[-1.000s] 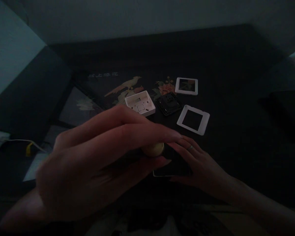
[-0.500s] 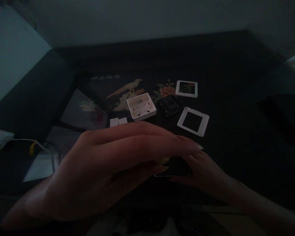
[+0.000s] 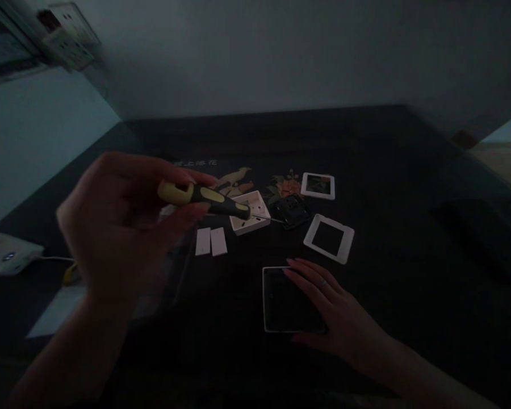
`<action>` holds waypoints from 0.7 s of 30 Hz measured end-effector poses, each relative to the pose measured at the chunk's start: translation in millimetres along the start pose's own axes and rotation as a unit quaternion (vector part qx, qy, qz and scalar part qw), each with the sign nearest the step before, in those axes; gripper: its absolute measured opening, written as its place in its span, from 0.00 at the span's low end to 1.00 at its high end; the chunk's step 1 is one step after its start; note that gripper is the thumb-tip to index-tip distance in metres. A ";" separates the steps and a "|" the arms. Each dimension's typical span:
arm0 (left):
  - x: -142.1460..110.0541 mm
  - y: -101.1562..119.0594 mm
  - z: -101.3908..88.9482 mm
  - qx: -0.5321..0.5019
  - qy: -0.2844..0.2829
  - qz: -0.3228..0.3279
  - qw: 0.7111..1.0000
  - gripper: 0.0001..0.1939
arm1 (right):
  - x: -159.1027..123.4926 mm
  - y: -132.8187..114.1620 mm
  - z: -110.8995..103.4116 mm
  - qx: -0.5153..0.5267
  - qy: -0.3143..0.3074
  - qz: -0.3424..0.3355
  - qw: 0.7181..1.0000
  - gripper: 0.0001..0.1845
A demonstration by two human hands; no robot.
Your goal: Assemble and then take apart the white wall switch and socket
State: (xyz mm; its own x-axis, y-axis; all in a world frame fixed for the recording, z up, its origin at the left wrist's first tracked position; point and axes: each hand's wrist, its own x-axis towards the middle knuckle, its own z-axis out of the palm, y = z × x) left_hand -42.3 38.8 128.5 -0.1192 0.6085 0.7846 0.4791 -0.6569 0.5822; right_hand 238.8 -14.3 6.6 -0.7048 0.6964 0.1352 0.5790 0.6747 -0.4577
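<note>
A yellow-and-black screwdriver (image 3: 219, 204) is held up in my left hand (image 3: 119, 221), its fingers closed round the handle and its thin shaft pointing right. The shaft passes in front of the white mounting box (image 3: 249, 227) and the black socket module (image 3: 292, 211); I cannot tell that it touches either. Lower down, a dark square panel with a thin white edge (image 3: 287, 307) lies on the table. My right hand (image 3: 330, 301) grips that panel by its right side, fingers over the top edge and thumb at the bottom edge.
Two white square frames (image 3: 309, 241) (image 3: 318, 197) lie to the right of the module. Two small white plates (image 3: 218, 241) lie left of the box. A white device with a cable (image 3: 11, 254) and a pale sheet (image 3: 59, 309) are at the left. Wall sockets (image 3: 70, 48) show at upper left.
My left hand has lifted up and left, away from the panel, and the screwdriver in it now shows clearly. The right hand stays at the panel. The view has tilted upward.
</note>
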 end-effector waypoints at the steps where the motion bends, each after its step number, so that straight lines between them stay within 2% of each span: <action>1: -2.1 -3.9 0.0 -0.003 -0.010 0.010 1.000 0.18 | 0.0 0.2 0.1 0.000 -0.002 -0.001 1.000 0.53; 5: -26.6 -14.8 -9.2 0.050 -0.065 -0.003 0.997 0.17 | 0.1 0.4 -0.5 -0.013 -0.010 -0.001 1.000 0.51; 9: -60.8 -19.8 -24.0 0.214 -0.105 0.065 0.969 0.12 | 0.9 0.2 -1.5 -0.028 -0.008 -0.010 1.000 0.48; 13: -87.1 -25.8 -29.3 0.206 -0.160 0.043 0.964 0.06 | 1.3 0.6 -2.3 -0.015 -0.003 -0.008 1.000 0.47; 18: -103.4 -35.5 -27.3 0.204 -0.175 -0.034 0.962 0.09 | 0.7 0.4 -3.4 0.010 0.000 -0.005 1.000 0.49; 21: -106.5 -40.2 -25.5 0.201 -0.178 -0.045 0.962 0.07 | 0.6 -0.1 -4.0 0.022 0.006 -0.001 1.000 0.53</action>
State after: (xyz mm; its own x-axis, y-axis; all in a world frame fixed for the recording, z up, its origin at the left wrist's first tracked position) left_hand -71.0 -11.0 27.0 0.0950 0.8158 0.5705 0.7874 -0.4121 0.4583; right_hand 240.0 -12.9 10.3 -0.7013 0.6977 0.1461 0.5587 0.6652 -0.4953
